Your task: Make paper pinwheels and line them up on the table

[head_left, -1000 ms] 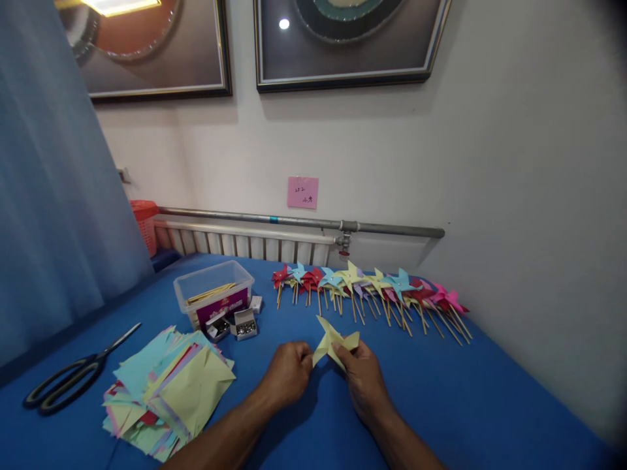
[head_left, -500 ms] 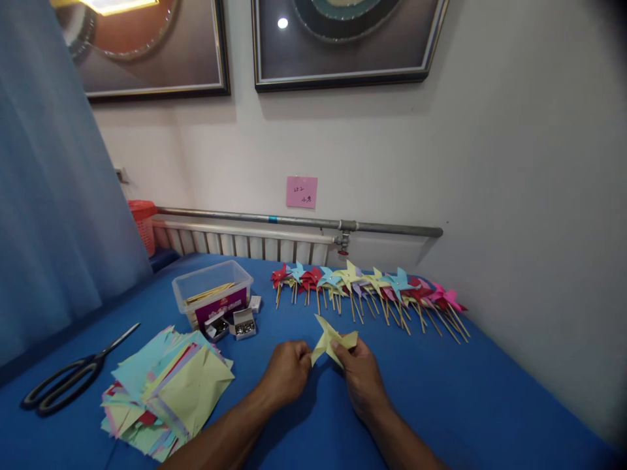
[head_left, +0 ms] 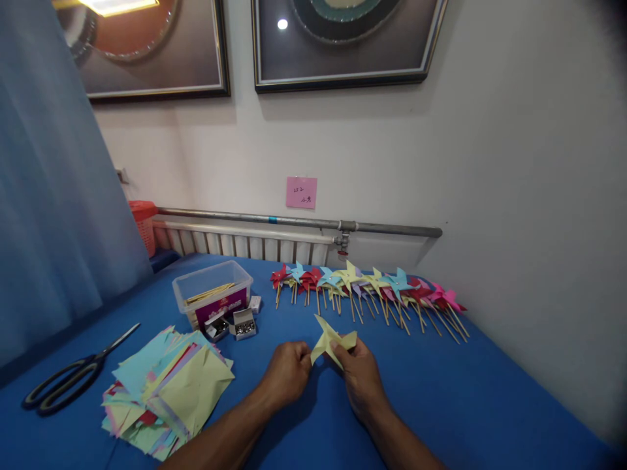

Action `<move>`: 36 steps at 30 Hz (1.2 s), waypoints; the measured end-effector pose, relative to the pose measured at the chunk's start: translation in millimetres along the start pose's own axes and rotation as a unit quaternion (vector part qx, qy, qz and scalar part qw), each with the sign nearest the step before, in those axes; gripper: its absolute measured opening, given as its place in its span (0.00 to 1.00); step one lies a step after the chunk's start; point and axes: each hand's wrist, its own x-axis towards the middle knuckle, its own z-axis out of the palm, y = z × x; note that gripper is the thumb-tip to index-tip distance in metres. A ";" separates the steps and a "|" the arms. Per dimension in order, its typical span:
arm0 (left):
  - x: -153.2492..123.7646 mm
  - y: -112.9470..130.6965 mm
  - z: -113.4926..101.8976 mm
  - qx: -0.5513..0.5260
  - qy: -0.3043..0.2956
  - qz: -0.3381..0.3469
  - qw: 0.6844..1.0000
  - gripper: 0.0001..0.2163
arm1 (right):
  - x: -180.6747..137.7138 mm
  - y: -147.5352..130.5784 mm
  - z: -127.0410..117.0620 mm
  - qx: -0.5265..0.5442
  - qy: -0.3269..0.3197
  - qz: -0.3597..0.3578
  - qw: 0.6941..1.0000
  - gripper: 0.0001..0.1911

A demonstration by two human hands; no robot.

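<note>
A pale yellow paper pinwheel [head_left: 323,341] is pinched in my right hand [head_left: 361,373], with the thumb pressed over its folded middle and the fingers behind it. Its pointed blades spread up, left and right. My left hand [head_left: 288,373] is closed in a fist right beside the lower left blade. Whatever its fingers grip is hidden from view. Both hands are above the blue tabletop [head_left: 465,405].
Finished pinwheels [head_left: 360,284] on sticks lie in a row at the back. Left are a stack of coloured paper [head_left: 186,391], scissors [head_left: 73,378], a plastic tub [head_left: 213,287] with sticks, and small boxes of metal pins [head_left: 243,326]. A wall [head_left: 514,228] bounds the right.
</note>
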 end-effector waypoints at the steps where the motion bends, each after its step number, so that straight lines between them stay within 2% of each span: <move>1: -0.2 0.6 -0.3 0.000 0.000 -0.001 1.000 0.09 | 0.0 0.0 0.1 0.000 0.002 0.000 1.000 0.18; 30: -0.5 2.9 1.8 -0.014 0.015 0.002 1.000 0.11 | 4.0 3.9 -1.0 -0.038 0.006 -0.007 0.999 0.18; 36: 2.4 -3.0 7.3 -0.056 -0.001 -0.038 0.998 0.11 | 2.4 -3.8 0.0 0.014 0.003 0.019 1.000 0.19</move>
